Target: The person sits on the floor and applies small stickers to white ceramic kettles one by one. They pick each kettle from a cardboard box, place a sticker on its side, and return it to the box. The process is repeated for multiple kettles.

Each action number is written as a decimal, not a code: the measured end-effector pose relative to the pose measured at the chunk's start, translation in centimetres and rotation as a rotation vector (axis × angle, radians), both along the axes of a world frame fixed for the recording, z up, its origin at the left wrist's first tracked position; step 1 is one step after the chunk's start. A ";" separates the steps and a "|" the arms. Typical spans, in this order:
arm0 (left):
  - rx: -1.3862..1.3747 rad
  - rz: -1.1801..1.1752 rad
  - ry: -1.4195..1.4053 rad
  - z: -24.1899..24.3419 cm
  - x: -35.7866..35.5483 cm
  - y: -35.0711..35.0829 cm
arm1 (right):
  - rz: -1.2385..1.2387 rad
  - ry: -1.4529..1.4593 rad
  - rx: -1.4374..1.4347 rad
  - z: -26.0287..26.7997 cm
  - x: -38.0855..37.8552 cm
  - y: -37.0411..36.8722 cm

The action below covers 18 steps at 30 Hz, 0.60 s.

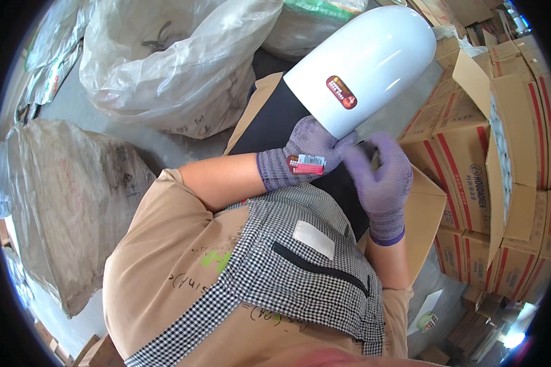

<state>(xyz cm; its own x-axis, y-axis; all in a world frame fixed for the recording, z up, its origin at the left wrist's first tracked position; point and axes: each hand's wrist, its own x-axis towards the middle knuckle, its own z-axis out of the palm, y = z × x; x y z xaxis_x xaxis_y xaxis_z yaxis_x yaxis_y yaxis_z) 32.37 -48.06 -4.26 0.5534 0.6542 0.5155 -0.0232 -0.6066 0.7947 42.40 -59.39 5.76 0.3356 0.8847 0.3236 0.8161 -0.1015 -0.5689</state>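
A glossy white cylinder with a domed end lies slanted across my lap, dome pointing up and away. It bears a dark red oval label with writing. My left hand, in a purple knitted glove, grips the cylinder's near rim; some of its fingers are hidden. A barcode sticker and red labels cling to the back of that glove. Close beside the rim is my right hand, gloved alike and blurred, thumb and fingers curled around a gap. Something small and dark shows there, too unclear to name.
Large clear plastic sacks stand at the upper left. A stained woven sack is on the left. Stacked cardboard cartons with red stripes fill the right, and an open carton with raised flaps stands among them.
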 end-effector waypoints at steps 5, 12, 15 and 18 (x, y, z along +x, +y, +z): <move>0.143 0.078 -0.067 0.3 0.8 0.0 | -0.135 -0.120 0.321 -0.7 0.7 2.0; 0.165 0.093 -0.071 -0.9 1.4 0.6 | -0.120 -0.092 0.330 -1.2 -0.4 3.1; 0.155 0.089 -0.082 -0.8 1.2 0.7 | -0.064 -0.066 0.350 -1.1 -0.6 3.5; 0.183 0.051 -0.095 -0.4 0.8 1.0 | -0.077 -0.031 0.301 -0.3 -1.2 3.7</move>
